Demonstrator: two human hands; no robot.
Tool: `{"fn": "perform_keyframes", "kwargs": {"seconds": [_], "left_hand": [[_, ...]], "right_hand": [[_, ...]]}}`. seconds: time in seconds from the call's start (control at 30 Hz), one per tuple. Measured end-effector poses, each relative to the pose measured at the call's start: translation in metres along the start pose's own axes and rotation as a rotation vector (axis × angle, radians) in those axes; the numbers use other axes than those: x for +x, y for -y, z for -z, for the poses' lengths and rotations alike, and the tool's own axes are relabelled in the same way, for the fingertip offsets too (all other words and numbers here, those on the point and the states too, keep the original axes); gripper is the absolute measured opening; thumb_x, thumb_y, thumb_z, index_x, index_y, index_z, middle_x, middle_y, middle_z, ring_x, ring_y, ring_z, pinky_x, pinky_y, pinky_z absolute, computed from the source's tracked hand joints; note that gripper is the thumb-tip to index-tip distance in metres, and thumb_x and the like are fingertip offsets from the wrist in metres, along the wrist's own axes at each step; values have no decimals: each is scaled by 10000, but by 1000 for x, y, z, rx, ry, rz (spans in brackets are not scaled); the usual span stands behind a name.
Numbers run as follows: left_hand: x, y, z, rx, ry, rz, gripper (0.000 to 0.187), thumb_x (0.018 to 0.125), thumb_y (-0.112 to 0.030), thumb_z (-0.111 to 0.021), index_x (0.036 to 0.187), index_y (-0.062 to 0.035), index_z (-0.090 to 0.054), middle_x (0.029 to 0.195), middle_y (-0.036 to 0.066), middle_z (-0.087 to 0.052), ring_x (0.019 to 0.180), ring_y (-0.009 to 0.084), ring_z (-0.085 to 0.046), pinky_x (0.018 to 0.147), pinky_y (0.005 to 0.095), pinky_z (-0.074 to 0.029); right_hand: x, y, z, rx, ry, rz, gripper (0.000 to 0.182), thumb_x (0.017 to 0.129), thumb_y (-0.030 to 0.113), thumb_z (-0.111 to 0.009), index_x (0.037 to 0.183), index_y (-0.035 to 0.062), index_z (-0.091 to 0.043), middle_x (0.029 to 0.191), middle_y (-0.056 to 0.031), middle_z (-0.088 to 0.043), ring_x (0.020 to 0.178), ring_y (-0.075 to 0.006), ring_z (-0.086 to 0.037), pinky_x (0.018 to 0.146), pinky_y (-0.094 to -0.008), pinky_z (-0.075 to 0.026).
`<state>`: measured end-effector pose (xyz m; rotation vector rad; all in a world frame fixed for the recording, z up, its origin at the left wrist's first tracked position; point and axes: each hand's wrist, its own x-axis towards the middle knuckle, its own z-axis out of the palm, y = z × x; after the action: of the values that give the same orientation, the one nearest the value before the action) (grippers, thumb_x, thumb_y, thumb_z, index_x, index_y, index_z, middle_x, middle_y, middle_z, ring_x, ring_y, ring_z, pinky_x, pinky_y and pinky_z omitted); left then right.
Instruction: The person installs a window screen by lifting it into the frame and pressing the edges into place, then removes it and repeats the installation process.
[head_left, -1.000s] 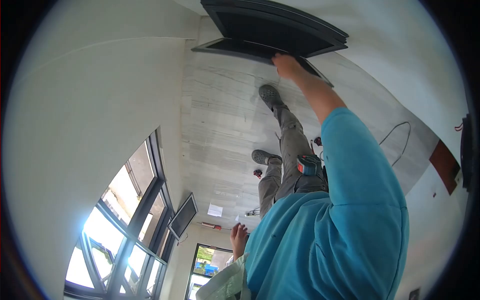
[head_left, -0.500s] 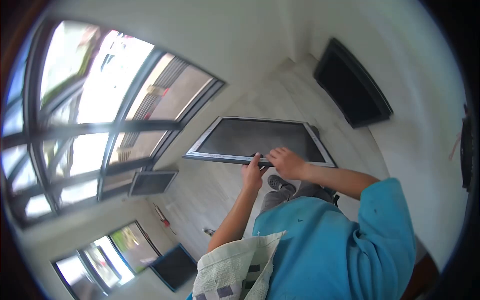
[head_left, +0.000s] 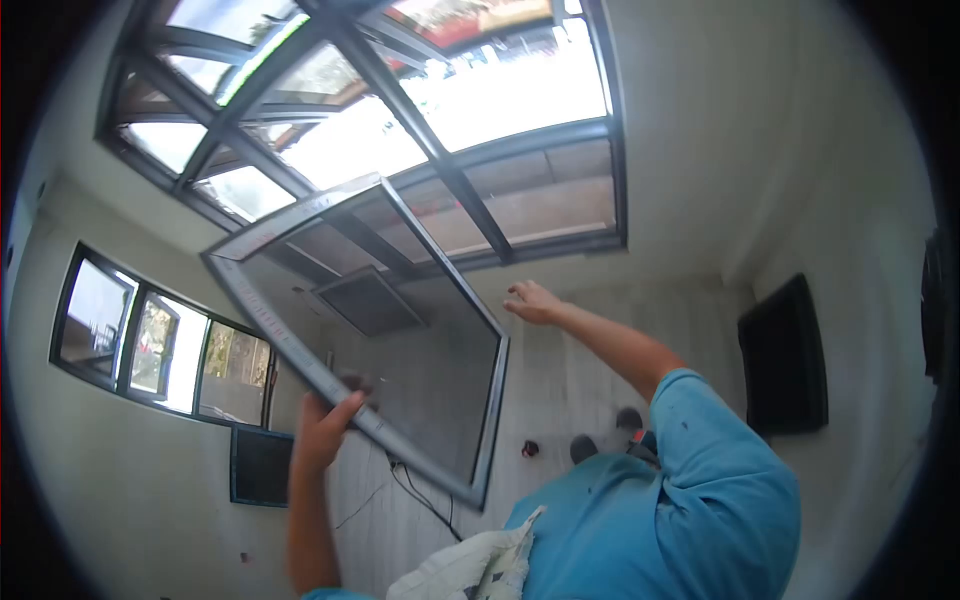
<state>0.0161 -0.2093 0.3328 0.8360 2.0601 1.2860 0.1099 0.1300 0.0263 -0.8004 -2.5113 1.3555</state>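
A window screen (head_left: 430, 370) with a grey metal frame and see-through dark mesh is held up, tilted, in front of the large window. My left hand (head_left: 328, 425) grips the frame's lower left bar, thumb on the near side; the other fingers show blurred through the mesh. To the right of the screen, apart from it, my right hand (head_left: 533, 302) reaches out with its fingers spread and nothing in them.
A large grey-framed window (head_left: 450, 160) fills the upper wall. Dark framed panels lean at the right wall (head_left: 785, 355) and lower left (head_left: 262, 465). Another screen (head_left: 370, 300) shows through the mesh. Black cords (head_left: 425, 500) and a small red-and-black item (head_left: 530, 448) lie on the floor.
The window screen went from lying nearly flat under both hands to raised and tilted at the left. My right hand let go and moved away from it. The view has turned towards the windows.
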Motion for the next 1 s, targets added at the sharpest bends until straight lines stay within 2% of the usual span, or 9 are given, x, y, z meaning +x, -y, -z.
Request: {"fn": "perform_keyframes", "kwargs": {"seconds": [0.13,0.2,0.23,0.3,0.33,0.47,0.6,0.8,1.0], "left_hand": [[-65,-69,50,24,-54,-117,397,815,-108,-667,1127,94,-529,1003,187,-629,892,279,-652,757,390,-559],[-99,-90,77,-22,-21,-47,377,800,-76,-667,1105,100,-532,981,219,-634,894,300,-659,737,409,-564],[-111,-97,87,-37,-27,-69,364,796,-62,-664,1095,98,-532,953,226,-638,881,310,-664,723,417,-567],[-122,-106,87,-81,-76,-165,340,797,-59,-660,1075,88,-531,906,232,-643,846,323,-672,697,428,-572],[-125,-102,81,-110,-122,-235,328,802,-71,-659,1064,81,-531,889,231,-644,825,327,-674,686,431,-574],[-92,-101,98,-20,-206,-350,263,873,-173,-608,1017,33,-529,820,167,-637,724,275,-668,621,401,-573],[1,-84,113,198,-754,-484,274,969,-290,-474,931,-28,-541,716,45,-559,616,137,-586,539,283,-489],[150,-94,87,-60,-718,-697,292,997,-287,-421,1021,-34,-566,771,30,-567,704,119,-578,635,269,-479],[278,-130,78,-332,-643,-802,241,974,-301,-484,1001,-80,-578,791,11,-575,707,101,-563,638,256,-472]], "right_hand": [[43,15,-22,83,-67,49,772,888,553,-445,1403,-7,-314,1446,-221,-326,1336,-344,-316,1095,-412,-257],[29,20,-53,561,62,68,761,911,556,-407,1424,8,-282,1465,-172,-322,1362,-300,-284,1098,-399,-249],[12,34,-63,970,106,46,664,926,516,-423,1354,9,-401,1363,-137,-448,1296,-260,-374,1069,-394,-285],[4,32,-77,1331,266,101,353,938,374,-473,1007,47,-589,898,-75,-602,837,-192,-589,755,-351,-487],[-16,47,-70,1309,110,27,282,936,316,-488,974,54,-586,814,-55,-587,714,-167,-583,621,-321,-490],[-13,62,-10,1244,-52,187,235,928,274,-524,958,49,-585,775,-23,-557,679,-114,-556,582,-266,-465],[18,92,120,1163,-138,363,203,928,242,-533,963,46,-575,767,4,-541,666,-74,-525,568,-235,-437],[24,127,297,900,-360,494,134,918,165,-526,964,45,-566,758,29,-511,669,-38,-461,567,-212,-379],[60,121,381,842,-479,620,72,902,95,-536,941,40,-562,759,23,-500,681,-35,-448,577,-217,-378]]}}
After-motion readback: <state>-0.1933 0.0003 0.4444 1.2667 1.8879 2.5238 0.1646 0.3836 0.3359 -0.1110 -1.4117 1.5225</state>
